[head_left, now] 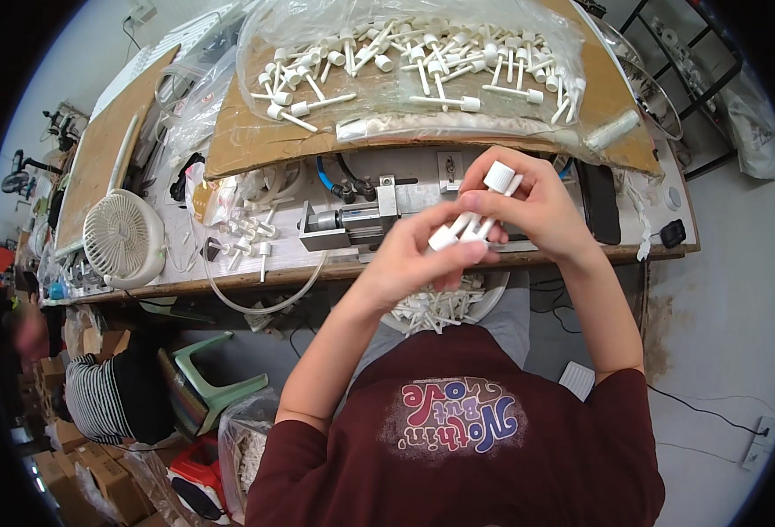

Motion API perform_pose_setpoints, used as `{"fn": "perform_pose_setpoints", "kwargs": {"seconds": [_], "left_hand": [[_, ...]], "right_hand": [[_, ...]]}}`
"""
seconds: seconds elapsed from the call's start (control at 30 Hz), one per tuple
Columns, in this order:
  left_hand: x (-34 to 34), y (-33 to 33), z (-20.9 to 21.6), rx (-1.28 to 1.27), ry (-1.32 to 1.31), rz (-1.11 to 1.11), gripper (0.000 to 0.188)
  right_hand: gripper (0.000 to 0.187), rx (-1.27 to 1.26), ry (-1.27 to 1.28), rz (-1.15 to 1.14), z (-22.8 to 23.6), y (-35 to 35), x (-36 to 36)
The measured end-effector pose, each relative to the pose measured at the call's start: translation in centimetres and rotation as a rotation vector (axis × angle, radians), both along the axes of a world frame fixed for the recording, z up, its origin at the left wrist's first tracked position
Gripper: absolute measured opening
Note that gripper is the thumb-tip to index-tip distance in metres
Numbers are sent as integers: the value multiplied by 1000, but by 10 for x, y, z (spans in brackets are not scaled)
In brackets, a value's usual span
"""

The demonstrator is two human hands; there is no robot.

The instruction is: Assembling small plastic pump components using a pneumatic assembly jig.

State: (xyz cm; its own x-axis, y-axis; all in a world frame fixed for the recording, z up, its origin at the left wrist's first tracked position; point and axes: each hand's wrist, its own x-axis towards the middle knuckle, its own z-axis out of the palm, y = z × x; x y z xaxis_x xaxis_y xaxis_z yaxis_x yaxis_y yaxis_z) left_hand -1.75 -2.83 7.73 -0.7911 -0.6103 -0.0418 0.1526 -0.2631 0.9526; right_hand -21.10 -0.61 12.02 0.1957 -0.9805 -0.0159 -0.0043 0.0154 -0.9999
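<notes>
Above the table's front edge, my two hands meet close together. My right hand (538,204) is closed around a white ribbed cap with a stem (500,177), its cap pointing up. My left hand (405,256) pinches another white cap (443,239), which lies tilted toward it. White stems cross between the fingers of both hands; how many pieces each hand holds is partly hidden. Below my hands, at my lap, a white bowl (495,300) holds a heap of white stick-like pieces (440,306). Just behind my hands sits a metal clamping fixture (352,221) on the table.
Many white capped stems (436,66) lie on plastic over a raised cardboard sheet (229,145). Several more (251,233) lie left of the fixture, near a white fan (122,239) and a loop of clear tubing. A dark phone (600,204) lies right. A person (111,395) sits lower left by a green stool (216,378).
</notes>
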Motion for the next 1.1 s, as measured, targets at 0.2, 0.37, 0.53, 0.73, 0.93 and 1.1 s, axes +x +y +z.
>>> {"fn": "perform_pose_setpoints", "kwargs": {"seconds": [0.2, 0.37, 0.53, 0.73, 0.93, 1.1], "left_hand": [[-10, 19, -22, 108, 4, 55, 36], [1, 22, -35, 390, 149, -69, 66], [12, 25, -30, 495, 75, -70, 52], [21, 34, -53, 605, 116, 87, 27], [24, 39, -57, 651, 102, 283, 27], [32, 37, -67, 552, 176, 282, 35]], "right_hand": [[12, 85, 17, -50, -26, 10, 3], [13, 149, -11, 44, -28, 15, 7], [11, -18, 34, -94, -48, 13, 6], [20, -46, -152, -430, -54, 18, -10], [36, -161, -226, -349, -67, 42, 4], [36, -296, 177, -358, -75, 54, 15]]}}
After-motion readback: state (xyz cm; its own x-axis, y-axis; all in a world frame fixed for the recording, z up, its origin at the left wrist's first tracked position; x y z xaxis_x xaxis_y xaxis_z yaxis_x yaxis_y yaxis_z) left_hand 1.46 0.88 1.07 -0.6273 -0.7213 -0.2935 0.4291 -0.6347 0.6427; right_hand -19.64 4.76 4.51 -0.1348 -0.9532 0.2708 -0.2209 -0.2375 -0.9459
